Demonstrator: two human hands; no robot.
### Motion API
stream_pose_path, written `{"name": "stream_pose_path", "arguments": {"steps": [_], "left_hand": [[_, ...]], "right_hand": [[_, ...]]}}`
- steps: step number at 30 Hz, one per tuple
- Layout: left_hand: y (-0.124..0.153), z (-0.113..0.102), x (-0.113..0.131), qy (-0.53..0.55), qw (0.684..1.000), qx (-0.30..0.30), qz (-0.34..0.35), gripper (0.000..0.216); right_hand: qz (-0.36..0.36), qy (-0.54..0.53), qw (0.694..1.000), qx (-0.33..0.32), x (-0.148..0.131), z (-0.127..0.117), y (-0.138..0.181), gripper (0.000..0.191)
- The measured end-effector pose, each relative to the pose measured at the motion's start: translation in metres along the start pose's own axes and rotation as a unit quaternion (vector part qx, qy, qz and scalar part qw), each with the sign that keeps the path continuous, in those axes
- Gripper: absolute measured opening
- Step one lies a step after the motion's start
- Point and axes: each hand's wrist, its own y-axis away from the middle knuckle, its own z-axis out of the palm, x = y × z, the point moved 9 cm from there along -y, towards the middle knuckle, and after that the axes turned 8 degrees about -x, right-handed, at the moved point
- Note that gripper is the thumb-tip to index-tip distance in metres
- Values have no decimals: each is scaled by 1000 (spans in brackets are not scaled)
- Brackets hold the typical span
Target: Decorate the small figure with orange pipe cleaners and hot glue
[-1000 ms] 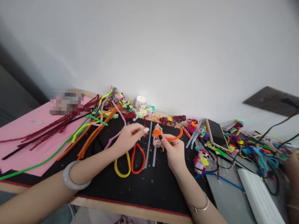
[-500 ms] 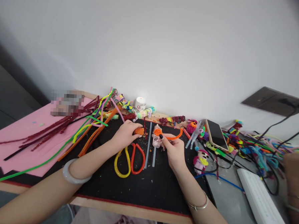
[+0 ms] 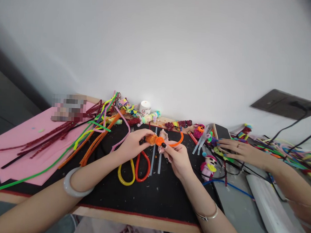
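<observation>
Both my hands meet over the black mat [image 3: 140, 201]. Pinched in my left hand [image 3: 133, 143] is a short orange fuzzy piece [image 3: 151, 139]. My right hand [image 3: 178, 157] grips an orange pipe cleaner [image 3: 179, 140] whose end is wound into a round coil; the rest curves up behind the fingers. The coil touches or nearly touches the orange piece. Behind the coil is a small pale pink object [image 3: 163, 134], partly hidden. Below my left hand lie scissors with one yellow and one red handle [image 3: 143, 178], blades mostly hidden. Two translucent sticks [image 3: 159, 163] lie beside them.
Left, loose pipe cleaners [image 3: 93, 146] cross pink sheets [image 3: 19, 133]. Along the wall stand a white cup [image 3: 145, 108] and small fuzzy figures. At right, another person's hand [image 3: 243, 152] reaches over a phone [image 3: 221, 132], near cables and a white power strip [image 3: 267, 209].
My left hand has brought its orange piece right, against or close to the coil. My right hand has shifted slightly left. Another person's hand has come in over the phone.
</observation>
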Motion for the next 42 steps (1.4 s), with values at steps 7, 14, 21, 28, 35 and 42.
{"name": "stream_pose_path", "arguments": {"steps": [7,14,21,28,35,42], "left_hand": [[4,1,12,-2,999,-1,37,27],[4,2,14,-30,998,1,60,24],[5,1,18,-55,995,10,79,25],[7,1,21,-67,994,7,91,24],[3,-3,7,-51,997,26,44,27],[-2,-7,-21,-133,990,22,-31,38]], "right_hand": [[24,-1,999,-35,5,8,0,16],[29,-20,998,-59,9,11,0,15],[31,10,998,-57,9,9,0,16],[34,11,998,-53,9,10,1,15],[16,-9,999,-30,5,3,-1,13],[-12,27,1000,4,0,-7,-1,10]]}}
